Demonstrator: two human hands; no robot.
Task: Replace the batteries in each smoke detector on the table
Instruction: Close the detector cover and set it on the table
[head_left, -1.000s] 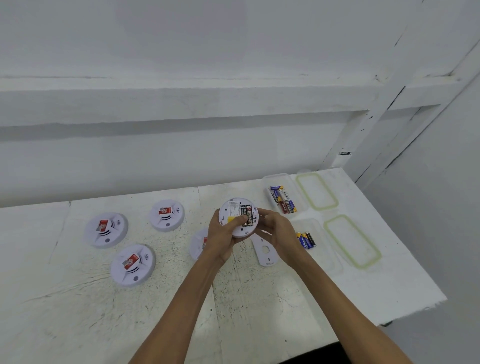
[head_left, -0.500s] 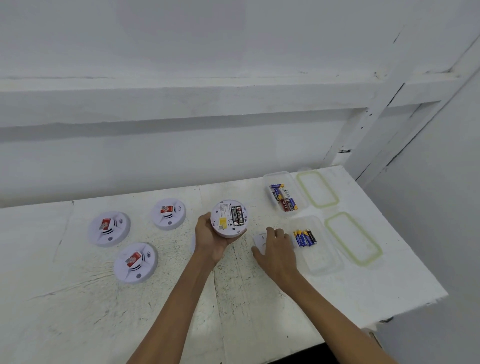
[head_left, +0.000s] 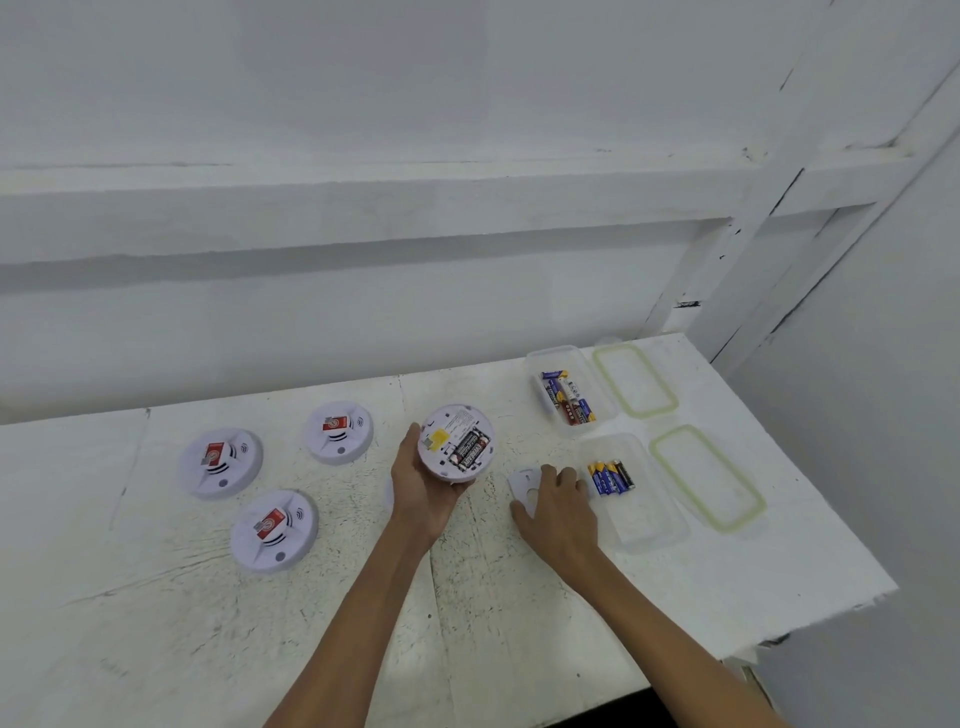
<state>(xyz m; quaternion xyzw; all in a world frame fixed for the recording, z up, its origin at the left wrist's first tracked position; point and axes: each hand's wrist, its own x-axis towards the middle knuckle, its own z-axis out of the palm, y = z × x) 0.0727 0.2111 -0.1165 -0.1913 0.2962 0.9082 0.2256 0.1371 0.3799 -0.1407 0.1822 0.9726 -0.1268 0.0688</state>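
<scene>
Three spare detectors lie face up at left: one far left (head_left: 221, 462), one farther back (head_left: 338, 431), one nearest me (head_left: 274, 530). My left hand (head_left: 423, 499) grips the fourth smoke detector (head_left: 456, 440) above mid-table (head_left: 493, 623), back side up, black batteries (head_left: 469, 449) seated. My right hand (head_left: 558, 512) lies on the cover plate (head_left: 522, 480) just beside it; I can't tell whether it is gripped. The near tub (head_left: 649, 525) and far tub (head_left: 540, 358) hold batteries.

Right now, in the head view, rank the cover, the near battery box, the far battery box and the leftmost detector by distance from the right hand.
1. Cover, touching the right hand, between thumb and fingers.
2. Near box, just right of it.
3. Far box, beyond, toward the wall.
4. Leftmost detector, far left.
</scene>
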